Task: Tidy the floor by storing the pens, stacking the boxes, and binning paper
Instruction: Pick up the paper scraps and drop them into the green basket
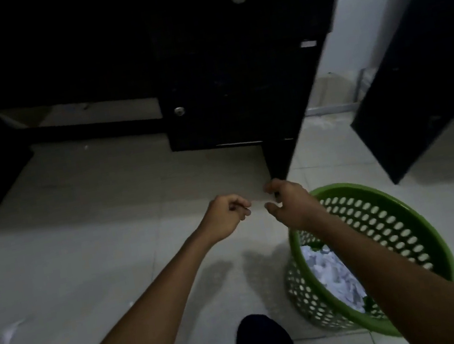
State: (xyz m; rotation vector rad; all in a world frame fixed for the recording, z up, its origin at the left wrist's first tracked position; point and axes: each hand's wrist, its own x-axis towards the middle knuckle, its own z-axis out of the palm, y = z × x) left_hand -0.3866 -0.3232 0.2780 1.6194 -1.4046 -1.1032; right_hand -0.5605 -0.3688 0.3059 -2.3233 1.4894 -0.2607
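Left hand [229,217] is curling up tight, can't tell if it's pinching anything. Right hand [289,203] is hanging half open and empty, just above the green basket [380,223] holding crumpled paper [333,274].

Floor [72,199]: pale square tiles, grout lines visible | Furniture: dark cabinet [219,82], two round metal knobs [179,111]; dark panel [427,60] tilted at right | Wall [367,10]: pale | Light: dim

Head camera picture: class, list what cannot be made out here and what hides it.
1. Head view: whether the left hand or right hand pinches anything; blur and dim light hide it.
2. Head view: part of the basket inside, behind the right forearm.
3. Head view: the white scrap on the floor, too blurred to identify.
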